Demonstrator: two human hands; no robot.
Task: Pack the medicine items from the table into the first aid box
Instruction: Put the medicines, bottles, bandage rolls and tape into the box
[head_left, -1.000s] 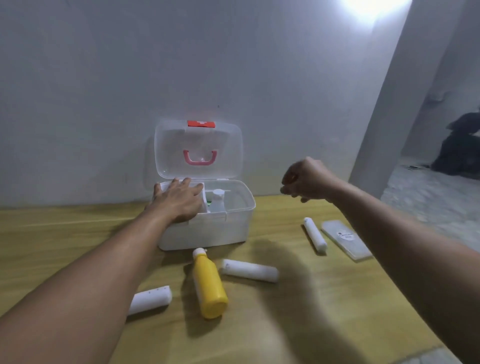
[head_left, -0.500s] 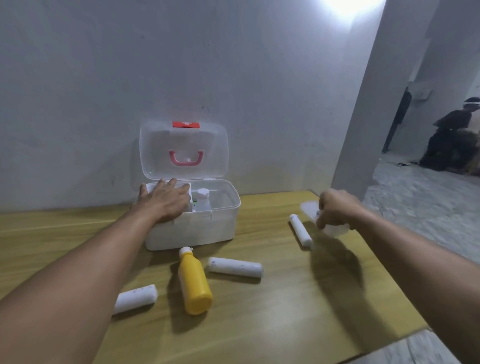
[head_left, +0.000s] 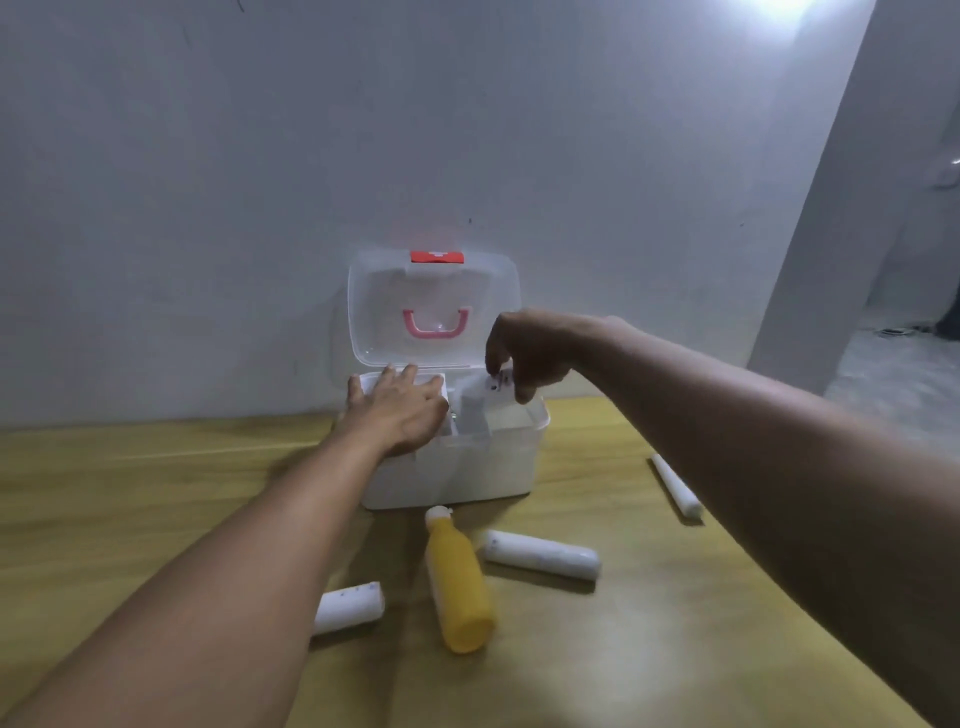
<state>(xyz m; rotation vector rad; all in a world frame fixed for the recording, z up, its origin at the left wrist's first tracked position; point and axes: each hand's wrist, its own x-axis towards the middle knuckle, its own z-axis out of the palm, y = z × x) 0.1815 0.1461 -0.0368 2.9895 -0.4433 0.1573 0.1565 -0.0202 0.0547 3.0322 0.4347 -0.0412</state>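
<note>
The white first aid box (head_left: 467, 473) stands against the wall with its clear lid (head_left: 434, 306) up. My left hand (head_left: 400, 410) lies flat, fingers spread, on the box's left rim. My right hand (head_left: 524, 353) hovers over the box's right side, pinching a flat clear packet (head_left: 500, 383) that points down into it. A white bottle (head_left: 474, 413) stands inside. On the table lie a yellow bottle (head_left: 460, 582), a white roll (head_left: 540, 555) beside it, another white roll (head_left: 349, 607) at the left, and a thin white tube (head_left: 676, 487) at the right.
The wooden table (head_left: 130, 493) meets a grey wall behind the box. Its right edge runs diagonally under my right forearm. A pillar (head_left: 831, 234) and an open floor area lie to the right.
My right hand picked up the flat clear packet from the table's right side and carried it left, over the box. My left hand stayed on the box rim.
</note>
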